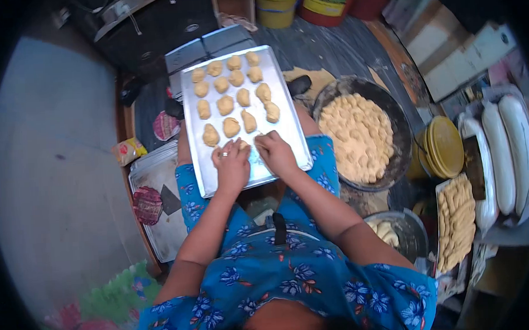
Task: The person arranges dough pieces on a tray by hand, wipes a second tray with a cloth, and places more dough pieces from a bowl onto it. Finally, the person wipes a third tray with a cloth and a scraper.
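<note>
A metal baking tray [284, 137] lies across my lap, with several rows of dough pieces [225, 105] on it. At the near part of the tray, my left hand [232, 165] has its fingers curled down against a small piece of dough [244, 146], which is partly covered. Just to the right, my right hand [274, 153] is closed, its fingertips pressed together near the tray's surface; what they hold is too small to make out.
Right of the tray stands a round dark pan [401, 138] of dough pieces. Beyond it are a yellow bucket [444, 147], a tray of dough strips [456, 222] and long white wrapped packages [500, 149]. Metal trays [163, 231] lie at the left.
</note>
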Demonstrator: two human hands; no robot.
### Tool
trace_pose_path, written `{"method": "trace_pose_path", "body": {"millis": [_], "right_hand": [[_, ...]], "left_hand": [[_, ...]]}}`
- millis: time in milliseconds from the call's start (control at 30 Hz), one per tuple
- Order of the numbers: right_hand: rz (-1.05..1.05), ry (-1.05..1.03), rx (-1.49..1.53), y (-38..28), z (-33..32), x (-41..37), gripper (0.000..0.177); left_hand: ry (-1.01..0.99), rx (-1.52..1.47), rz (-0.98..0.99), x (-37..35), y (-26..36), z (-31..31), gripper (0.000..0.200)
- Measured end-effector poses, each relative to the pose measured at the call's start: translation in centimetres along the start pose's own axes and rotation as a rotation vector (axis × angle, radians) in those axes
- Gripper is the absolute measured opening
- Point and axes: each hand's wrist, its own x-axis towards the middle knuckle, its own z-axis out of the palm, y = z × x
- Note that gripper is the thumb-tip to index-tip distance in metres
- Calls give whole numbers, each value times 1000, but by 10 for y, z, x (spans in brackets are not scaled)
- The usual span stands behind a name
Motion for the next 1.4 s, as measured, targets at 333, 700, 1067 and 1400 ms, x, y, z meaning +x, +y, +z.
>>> {"method": "trace_pose_path", "body": {"millis": [333,700,1067,1400], "right_hand": [[4,156,187,15,-28,8,35],[896,210,-300,357,-104,-38,62],[1082,24,-606,336,-89,-39,49],[726,330,-394,266,-90,-132,40]], "left_hand": [[-178,-48,47,12,36,0,44],[-401,51,96,26,57,6,53],[-441,-8,107,26,47,0,54],[-211,-31,-12,0,28,-18,51]]}}
